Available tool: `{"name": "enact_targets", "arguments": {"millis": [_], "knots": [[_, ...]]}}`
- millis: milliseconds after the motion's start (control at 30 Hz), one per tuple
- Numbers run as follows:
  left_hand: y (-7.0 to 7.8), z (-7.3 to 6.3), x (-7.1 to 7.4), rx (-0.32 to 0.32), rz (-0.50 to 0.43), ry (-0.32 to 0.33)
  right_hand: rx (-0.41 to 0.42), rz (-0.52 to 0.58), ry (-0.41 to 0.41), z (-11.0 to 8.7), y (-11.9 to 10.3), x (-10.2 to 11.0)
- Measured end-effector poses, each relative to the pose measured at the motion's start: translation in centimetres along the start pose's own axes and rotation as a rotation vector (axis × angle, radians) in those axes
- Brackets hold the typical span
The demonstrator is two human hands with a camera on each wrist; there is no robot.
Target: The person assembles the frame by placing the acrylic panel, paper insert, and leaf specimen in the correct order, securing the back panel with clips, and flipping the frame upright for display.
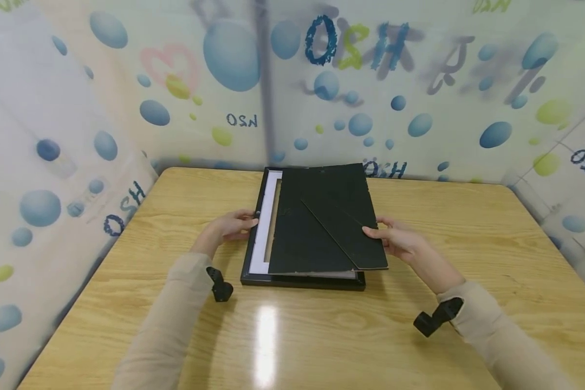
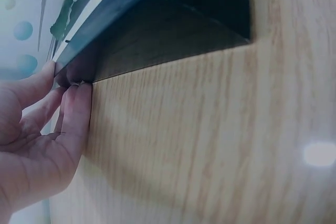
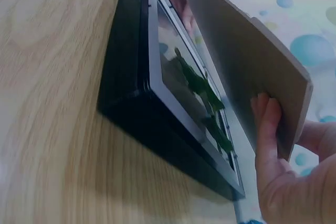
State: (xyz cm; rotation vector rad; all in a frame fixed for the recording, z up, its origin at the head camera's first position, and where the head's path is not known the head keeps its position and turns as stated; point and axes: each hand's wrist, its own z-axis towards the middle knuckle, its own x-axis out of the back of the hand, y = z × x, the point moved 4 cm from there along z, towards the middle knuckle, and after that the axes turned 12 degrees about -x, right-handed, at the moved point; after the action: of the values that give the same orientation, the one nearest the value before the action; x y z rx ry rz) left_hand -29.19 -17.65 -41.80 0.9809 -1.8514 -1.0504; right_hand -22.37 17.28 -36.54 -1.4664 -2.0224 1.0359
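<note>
With our left hand (image 1: 233,224) we pinched the left edge of the frame (image 1: 297,281), which lay on the table (image 1: 331,341). Our right hand (image 1: 396,239) gripped the right edge of the board (image 1: 322,189), tilted over the frame.

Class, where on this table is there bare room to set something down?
Bare tabletop lies right of the right hand, left of the left hand and between the sleeves. Crowded: the middle, where the black board overhangs the frame.
</note>
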Motion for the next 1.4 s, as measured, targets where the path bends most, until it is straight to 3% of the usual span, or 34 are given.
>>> {"name": "enact_targets", "arguments": {"millis": [433, 667, 833, 1000, 1133, 1400], "knots": [[-0.1, 0.3, -0.1, -0.001, -0.055, 0.012, 0.021, 0.057, -0.009, 2.9, 0.3, -2.3], [0.1, 0.3, -0.2, -0.005, -0.058, -0.009, -0.02, 0.004, 0.08, 4.0, 0.7, -2.6], [0.3, 0.0, -0.3, -0.004, -0.046, -0.014, -0.07, -0.16, 0.167, 4.7, 0.6, -2.6], [0.2, 0.0, -0.3, 0.005, -0.041, -0.023, -0.079, -0.497, 0.32, 5.0, 0.3, -2.6], [0.0, 0.1, -0.4, 0.007, -0.032, -0.02, -0.026, -0.719, 0.378, 4.7, 0.1, -2.8], [0.4, -0.3, -0.5, -0.014, 0.026, -0.012, -0.04, -0.854, 0.376, 4.1, 0.0, -3.3]]}}
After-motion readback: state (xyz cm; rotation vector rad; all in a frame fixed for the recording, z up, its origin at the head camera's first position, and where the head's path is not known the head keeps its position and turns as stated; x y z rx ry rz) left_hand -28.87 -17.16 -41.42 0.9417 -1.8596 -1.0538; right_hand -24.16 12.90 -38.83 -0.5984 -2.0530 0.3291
